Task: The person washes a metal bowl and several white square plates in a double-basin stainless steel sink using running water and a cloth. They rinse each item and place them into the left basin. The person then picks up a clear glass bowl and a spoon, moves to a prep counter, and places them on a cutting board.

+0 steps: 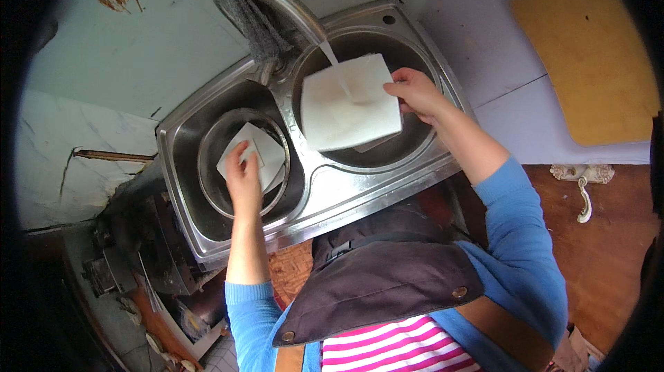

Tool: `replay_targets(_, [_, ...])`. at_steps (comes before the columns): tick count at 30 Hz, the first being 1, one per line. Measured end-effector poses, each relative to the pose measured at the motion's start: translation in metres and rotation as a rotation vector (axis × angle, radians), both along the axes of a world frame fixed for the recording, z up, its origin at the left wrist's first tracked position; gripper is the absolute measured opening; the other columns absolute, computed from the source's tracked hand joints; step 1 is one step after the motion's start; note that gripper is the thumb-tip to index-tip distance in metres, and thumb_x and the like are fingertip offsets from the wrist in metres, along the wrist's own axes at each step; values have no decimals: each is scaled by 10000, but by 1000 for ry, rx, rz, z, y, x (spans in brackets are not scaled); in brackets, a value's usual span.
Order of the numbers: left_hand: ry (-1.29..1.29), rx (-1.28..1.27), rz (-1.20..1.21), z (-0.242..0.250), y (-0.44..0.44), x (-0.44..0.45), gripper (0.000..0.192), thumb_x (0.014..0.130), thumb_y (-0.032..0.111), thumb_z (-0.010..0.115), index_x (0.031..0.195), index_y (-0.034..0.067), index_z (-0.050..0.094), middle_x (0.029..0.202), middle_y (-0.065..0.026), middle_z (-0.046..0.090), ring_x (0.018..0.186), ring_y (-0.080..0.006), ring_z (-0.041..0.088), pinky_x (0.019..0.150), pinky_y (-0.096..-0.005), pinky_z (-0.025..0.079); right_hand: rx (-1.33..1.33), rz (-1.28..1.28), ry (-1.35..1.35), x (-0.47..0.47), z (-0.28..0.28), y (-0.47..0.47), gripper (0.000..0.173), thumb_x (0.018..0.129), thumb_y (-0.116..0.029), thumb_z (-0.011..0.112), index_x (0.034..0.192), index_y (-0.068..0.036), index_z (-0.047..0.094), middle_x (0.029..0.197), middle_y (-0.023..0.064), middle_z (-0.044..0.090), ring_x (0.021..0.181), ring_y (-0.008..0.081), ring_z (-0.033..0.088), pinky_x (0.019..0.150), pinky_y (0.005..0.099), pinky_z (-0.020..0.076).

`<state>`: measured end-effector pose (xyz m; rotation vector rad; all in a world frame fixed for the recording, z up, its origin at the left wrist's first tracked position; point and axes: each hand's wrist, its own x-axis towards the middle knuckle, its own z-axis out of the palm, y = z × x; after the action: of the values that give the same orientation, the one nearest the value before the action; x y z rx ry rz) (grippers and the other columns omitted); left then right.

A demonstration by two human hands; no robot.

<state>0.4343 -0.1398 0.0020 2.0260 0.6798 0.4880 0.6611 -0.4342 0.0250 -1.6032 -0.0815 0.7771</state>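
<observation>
My right hand [415, 93] grips the right edge of a square white plate [353, 107] over the right sink basin [420, 138]. Water runs from the steel faucet [285, 4] onto the plate. Part of another dish shows beneath it. In the left basin [189, 164] stands a round metal bowl [203, 185] with white square dishes [272, 151] in it. Over these dishes is my left hand [244, 175], fingers bent at a small white piece; whether it grips that piece is unclear.
A grey cloth [259, 24] hangs over the faucet. A yellow-brown board [591, 55] leans at the right, above a brown cabinet door with an ornate white handle [584, 198]. Dark objects [166, 237] stand left of the sink. The sink's metal rim [332, 227] runs before my body.
</observation>
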Motion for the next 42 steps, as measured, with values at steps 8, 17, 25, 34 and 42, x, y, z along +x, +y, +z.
replay_targets(8, [-183, 486, -886, 51, -151, 62, 439, 745, 144, 643, 1150, 46, 504, 1136, -174, 528, 1068, -329, 501, 884, -402, 417, -201, -87, -174, -16, 35, -41, 220, 794, -186, 587, 930, -18, 547, 747, 48, 598, 647, 115, 565, 526, 237, 437])
replay_targets(17, [-144, -785, -170, 41, -108, 96, 244, 884, 109, 474, 1074, -26, 548, 891, -71, 612, 779, -143, 562, 687, -262, 439, -22, 22, -242, 1, 16, -13, 343, 877, -262, 515, 1102, -5, 505, 1023, 120, 581, 936, 171, 559, 797, 285, 445])
replay_targets(25, [-198, -1499, 198, 14, -115, 87, 256, 914, 108, 406, 1139, -16, 409, 1067, -128, 545, 952, -232, 561, 861, -391, 457, -192, 63, -262, -24, -11, -48, 451, 843, -264, 559, 1156, 51, 479, 1049, 161, 575, 951, 199, 547, 816, 282, 430])
replay_targets(34, [72, -1115, -193, 15, -127, 95, 236, 907, 148, 446, 1133, 87, 482, 988, -26, 566, 872, -130, 553, 763, -284, 453, -86, -85, -249, -16, -12, -79, 457, 789, -14, 591, 1227, -25, 462, 859, -12, 531, 772, 74, 496, 732, 197, 417])
replay_targets(42, [10, -982, -212, 46, -101, 112, 238, 869, 126, 516, 1080, 15, 521, 960, -63, 589, 797, -130, 583, 681, -238, 486, -125, 5, -360, 8, -17, -51, 387, 823, -185, 572, 1159, 1, 527, 953, 99, 614, 791, 141, 566, 728, 259, 444])
